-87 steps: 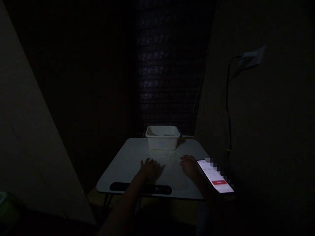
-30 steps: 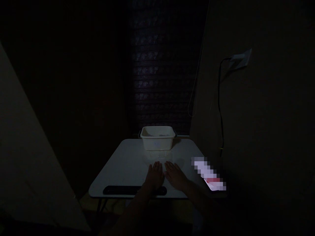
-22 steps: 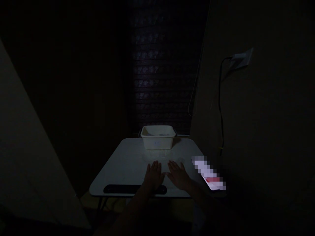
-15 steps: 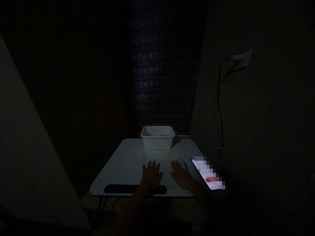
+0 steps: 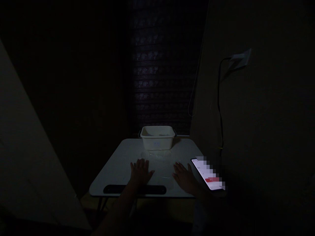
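Left hand at 8 o'clock, right hand at 4 o'clock from clear film centred on the surface: grips flat, fingers apart; contact and film edges indistinct; phone partly pixelated.

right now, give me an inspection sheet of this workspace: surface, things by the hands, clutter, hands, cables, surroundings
Surface: pale table, dark strip along its near edge.
Things by the hands: glints suggest clear film; too dim to be sure.
Clutter: white tub at the far side, contents unclear; lit phone along the right edge, partly pixelated.
Hands: left hand and right hand apart, palms down, fingers spread; no grip seen.
Cables: black cable hanging from the wall socket, right.
Surroundings: dim; dark blind behind, looped cord beside it.
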`<state>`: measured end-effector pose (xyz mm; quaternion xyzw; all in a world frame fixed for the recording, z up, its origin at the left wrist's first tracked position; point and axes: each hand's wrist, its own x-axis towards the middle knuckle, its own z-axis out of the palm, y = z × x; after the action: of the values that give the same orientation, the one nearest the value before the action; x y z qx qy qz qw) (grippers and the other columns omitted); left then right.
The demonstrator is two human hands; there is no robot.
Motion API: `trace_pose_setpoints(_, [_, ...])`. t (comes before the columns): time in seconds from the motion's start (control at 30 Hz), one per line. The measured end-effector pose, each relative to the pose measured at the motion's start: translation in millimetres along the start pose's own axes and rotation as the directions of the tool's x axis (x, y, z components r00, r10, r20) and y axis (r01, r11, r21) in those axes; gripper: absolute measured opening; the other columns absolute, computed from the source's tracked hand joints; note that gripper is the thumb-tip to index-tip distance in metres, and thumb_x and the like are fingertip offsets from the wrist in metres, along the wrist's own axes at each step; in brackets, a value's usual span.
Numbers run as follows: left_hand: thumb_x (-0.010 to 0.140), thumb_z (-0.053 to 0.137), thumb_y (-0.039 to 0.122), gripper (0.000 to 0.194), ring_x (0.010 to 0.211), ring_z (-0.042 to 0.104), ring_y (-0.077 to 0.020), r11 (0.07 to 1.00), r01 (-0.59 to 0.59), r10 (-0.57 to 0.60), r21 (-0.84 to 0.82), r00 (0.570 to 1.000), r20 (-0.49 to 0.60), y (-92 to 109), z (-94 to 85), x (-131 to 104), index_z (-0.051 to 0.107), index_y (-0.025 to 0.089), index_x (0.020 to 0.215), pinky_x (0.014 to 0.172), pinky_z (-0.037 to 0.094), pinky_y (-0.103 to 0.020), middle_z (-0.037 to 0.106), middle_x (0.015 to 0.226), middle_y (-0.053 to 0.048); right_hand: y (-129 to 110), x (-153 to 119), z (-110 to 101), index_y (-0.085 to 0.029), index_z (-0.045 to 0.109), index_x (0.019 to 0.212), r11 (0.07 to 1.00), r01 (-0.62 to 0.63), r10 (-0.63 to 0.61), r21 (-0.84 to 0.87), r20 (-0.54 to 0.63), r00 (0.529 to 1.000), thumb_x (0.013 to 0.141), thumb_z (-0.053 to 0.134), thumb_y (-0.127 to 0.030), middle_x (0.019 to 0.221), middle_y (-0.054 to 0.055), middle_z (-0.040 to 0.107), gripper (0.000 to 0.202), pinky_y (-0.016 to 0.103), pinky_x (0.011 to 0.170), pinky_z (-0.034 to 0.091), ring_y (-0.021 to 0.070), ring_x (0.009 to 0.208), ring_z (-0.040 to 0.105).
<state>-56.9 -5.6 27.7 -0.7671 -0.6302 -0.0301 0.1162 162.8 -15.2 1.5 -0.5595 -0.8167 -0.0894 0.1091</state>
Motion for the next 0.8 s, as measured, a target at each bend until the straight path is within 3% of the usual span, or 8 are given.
trace_pose_setpoints(0.17, [0.072,0.011,0.047,0.053,0.109,0.012,-0.0291,0.999,-0.022,0.022,-0.049,1.000,-0.011,11,-8.2,3,0.023,0.018,0.114,0.080,0.009,-0.054,0.023,0.121,-0.010,-14,-2,-7,-0.016,0.029,0.113,0.997,0.077,-0.077,0.017,-0.028,0.997,0.077,0.010,-0.036,0.117,0.007,0.031,0.045,0.043,0.087,0.004,0.0173,0.108,0.020])
trace_pose_setpoints(0.27, [0.074,0.010,0.039,0.050,0.110,0.013,-0.0243,0.985,-0.124,0.125,-0.121,0.992,-0.004,31,-7.1,2,0.021,0.011,0.115,0.084,0.016,-0.044,0.023,0.121,-0.012,-21,-1,-9,-0.016,0.024,0.115,0.980,0.189,-0.190,0.058,0.010,0.982,0.077,0.009,-0.036,0.120,0.006,0.027,0.045,0.040,0.088,0.008,0.0146,0.109,0.017])
trace_pose_setpoints(0.43, [0.075,0.015,0.030,0.047,0.110,0.013,-0.0201,0.932,-0.323,0.326,-0.163,0.945,-0.008,56,5.4,-6,0.018,0.006,0.116,0.087,0.017,-0.034,0.020,0.122,-0.013,-26,0,-9,-0.017,0.021,0.116,0.962,0.257,-0.261,0.089,0.036,0.965,0.078,0.007,-0.033,0.121,0.004,0.025,0.043,0.040,0.088,0.007,0.0131,0.110,0.015])
trace_pose_setpoints(0.8, [0.076,0.004,0.037,0.051,0.110,0.013,-0.0203,0.938,-0.326,0.319,-0.115,0.945,-0.075,62,15.5,-9,0.020,0.008,0.115,0.087,0.015,-0.039,0.022,0.121,-0.012,17,7,10,-0.017,0.026,0.114,0.993,0.113,-0.114,-0.035,-0.032,0.993,0.077,0.009,-0.039,0.118,0.009,0.029,0.046,0.048,0.084,0.011,0.0170,0.108,0.021])
